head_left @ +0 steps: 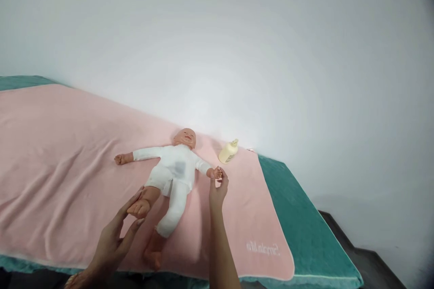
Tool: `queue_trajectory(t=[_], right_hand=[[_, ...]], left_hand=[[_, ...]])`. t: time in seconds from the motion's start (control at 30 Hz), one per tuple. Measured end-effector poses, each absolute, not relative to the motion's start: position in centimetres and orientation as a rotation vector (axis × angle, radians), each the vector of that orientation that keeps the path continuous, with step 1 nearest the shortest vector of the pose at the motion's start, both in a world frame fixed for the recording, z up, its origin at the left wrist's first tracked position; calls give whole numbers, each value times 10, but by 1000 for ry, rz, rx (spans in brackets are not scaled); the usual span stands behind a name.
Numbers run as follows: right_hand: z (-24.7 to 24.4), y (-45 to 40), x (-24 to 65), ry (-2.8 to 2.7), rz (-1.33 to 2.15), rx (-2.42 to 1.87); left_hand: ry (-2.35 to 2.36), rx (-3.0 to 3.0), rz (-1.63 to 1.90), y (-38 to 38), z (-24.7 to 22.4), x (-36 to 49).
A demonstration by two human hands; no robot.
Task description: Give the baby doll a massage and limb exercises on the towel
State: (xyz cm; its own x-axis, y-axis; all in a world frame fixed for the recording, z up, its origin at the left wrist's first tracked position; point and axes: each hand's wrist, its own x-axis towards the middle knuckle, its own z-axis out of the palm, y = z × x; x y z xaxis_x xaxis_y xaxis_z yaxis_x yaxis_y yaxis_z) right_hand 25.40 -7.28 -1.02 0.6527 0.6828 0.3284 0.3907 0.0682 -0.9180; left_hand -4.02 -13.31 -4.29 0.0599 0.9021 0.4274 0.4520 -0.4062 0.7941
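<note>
- Doll: on its back on the pink blanket, directly ahead of you; long axis slants from head by the wall to feet near your side.
- Your left hand: fingers and thumb part-open, curved about the left-lying foot; cannot tell how firmly. Nearer the legs.
- Your right hand: thumb and fingertips pinched on the doll's hand.
- Materials: smooth, rounded, skin-toned extremities; white, cloth-like body; soft, creased blanket over green cover.
- Pale-yellow pump bottle: beyond your right hand.
</note>
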Motion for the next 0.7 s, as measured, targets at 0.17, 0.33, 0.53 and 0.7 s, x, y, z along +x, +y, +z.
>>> queue_trajectory(t=[0.17,0.33,0.53,0.7], right_hand=[[17,-52,230,-1131,302,-1452],[18,-47,199,-1382,242,-1477],[-5,-50,180,-1632,86,-1447],[-15,-51,180,-1727,-11,-1446]], left_hand=[[1407,1770,1371,-105,-23,-27],[1353,1782,1383,-83,-13,-14],[1332,1725,1385,-66,-15,3],[1290,1735,1393,-62,-20,7]])
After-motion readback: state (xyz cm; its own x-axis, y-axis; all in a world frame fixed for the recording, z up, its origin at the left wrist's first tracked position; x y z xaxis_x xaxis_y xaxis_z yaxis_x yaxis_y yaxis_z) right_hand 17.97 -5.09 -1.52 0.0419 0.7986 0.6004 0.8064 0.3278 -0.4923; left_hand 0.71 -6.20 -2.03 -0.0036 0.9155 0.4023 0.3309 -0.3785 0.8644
